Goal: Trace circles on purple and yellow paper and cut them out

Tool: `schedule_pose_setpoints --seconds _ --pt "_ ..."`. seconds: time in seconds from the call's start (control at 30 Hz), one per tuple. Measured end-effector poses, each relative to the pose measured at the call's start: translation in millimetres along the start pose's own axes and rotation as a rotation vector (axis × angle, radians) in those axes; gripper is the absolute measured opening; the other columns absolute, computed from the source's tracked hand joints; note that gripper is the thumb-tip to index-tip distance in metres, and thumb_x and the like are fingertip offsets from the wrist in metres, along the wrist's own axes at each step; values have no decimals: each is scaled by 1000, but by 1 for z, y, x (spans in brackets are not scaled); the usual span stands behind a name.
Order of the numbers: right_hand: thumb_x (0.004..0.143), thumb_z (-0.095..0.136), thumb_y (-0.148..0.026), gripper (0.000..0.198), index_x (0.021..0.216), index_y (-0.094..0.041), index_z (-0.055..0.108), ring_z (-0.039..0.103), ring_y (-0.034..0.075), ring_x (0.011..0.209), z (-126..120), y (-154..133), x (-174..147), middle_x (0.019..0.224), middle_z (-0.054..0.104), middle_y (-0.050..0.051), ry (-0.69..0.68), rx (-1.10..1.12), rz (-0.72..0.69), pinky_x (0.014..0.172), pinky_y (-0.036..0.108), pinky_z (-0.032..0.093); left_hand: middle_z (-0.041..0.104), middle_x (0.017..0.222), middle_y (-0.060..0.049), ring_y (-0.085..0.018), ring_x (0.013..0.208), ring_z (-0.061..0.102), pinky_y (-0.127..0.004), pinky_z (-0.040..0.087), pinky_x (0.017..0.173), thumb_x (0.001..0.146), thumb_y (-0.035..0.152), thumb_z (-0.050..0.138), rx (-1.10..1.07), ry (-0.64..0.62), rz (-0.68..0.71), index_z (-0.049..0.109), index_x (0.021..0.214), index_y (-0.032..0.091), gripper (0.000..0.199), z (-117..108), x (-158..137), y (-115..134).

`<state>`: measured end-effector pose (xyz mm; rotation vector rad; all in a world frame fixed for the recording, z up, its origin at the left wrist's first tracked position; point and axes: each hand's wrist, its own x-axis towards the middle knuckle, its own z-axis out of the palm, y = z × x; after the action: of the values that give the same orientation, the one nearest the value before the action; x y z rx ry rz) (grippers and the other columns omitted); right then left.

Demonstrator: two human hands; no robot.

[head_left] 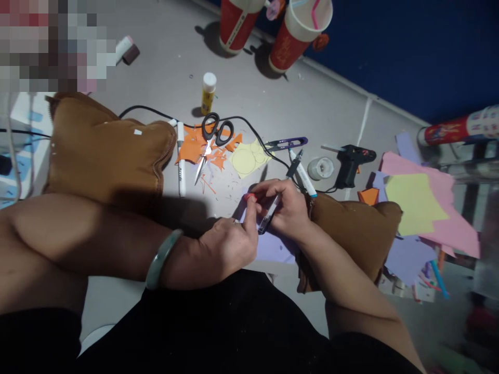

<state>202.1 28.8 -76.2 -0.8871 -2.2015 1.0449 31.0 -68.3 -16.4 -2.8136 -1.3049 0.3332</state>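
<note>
My left hand [230, 246], with a green bangle [163, 259] at its wrist, is closed low in front of my body. At its raised index fingertip is a small red piece [249, 197], pinched there; its exact shape is hidden. Close beside it my right hand [288, 208] is curled around a clear-barrelled pen [270, 213], which slants down toward my left hand. Under both hands lies a sheet of purple paper [275, 249]. Just beyond them is yellow paper [245, 161] with circles drawn on it.
Black-handled scissors [212, 136] rest on orange paper scraps [191, 148], near a white marker [181, 161] and a glue stick [208, 93]. A glue gun [353, 163] with its cord lies right. Brown cushions [109, 150] flank my arms. Two red cups [296, 39] stand at the back.
</note>
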Motion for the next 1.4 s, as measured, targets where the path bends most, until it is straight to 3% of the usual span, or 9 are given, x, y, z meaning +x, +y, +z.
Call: schedule_pose_setpoints --seconds 0.13,0.33,0.53,0.93,1.23,1.4 --pt "86 73 -23 30 93 -27 44 73 17 81 -1 -2 -1 94 74 3 7 -28 -39 65 30 57 64 131 -34 -11 41 57 -23 38 38 90 7 50 -8 27 -31 74 117 1 37 3 0 3" --pt "86 73 -19 30 90 -27 43 74 18 79 -4 -3 -3 92 75 4 -21 -35 -26 63 30 58 68 126 -32 -10 38 52 -25 39 38 87 6 55 27 244 -58 77 105 2 29 12 -1 10" --pt "86 72 -18 30 88 -26 43 77 19 84 -3 0 -3 93 77 5 -39 27 -1 64 31 60 67 129 -30 -11 40 52 -27 34 39 87 12 59 -24 289 -148 77 93 5 20 15 2 17" --pt "86 73 -20 29 86 -26 45 77 19 81 -4 -4 -3 96 79 6 -43 49 46 62 31 60 68 129 -30 -12 39 52 -29 34 39 86 13 63 -62 293 -172 65 76 10 11 14 1 17" --pt "85 74 -21 31 81 -26 44 77 20 84 -5 -3 -3 93 79 5 -63 31 63 66 32 61 66 130 -31 -11 40 52 -29 34 40 87 14 62 -66 278 -176 66 79 9 10 14 2 17" --pt "86 73 -19 28 87 -27 46 77 20 85 -3 -2 -4 95 78 4 -35 65 35 67 33 61 65 133 -30 -12 40 53 -30 36 40 86 12 61 -52 255 -159 74 89 6 14 14 1 18"
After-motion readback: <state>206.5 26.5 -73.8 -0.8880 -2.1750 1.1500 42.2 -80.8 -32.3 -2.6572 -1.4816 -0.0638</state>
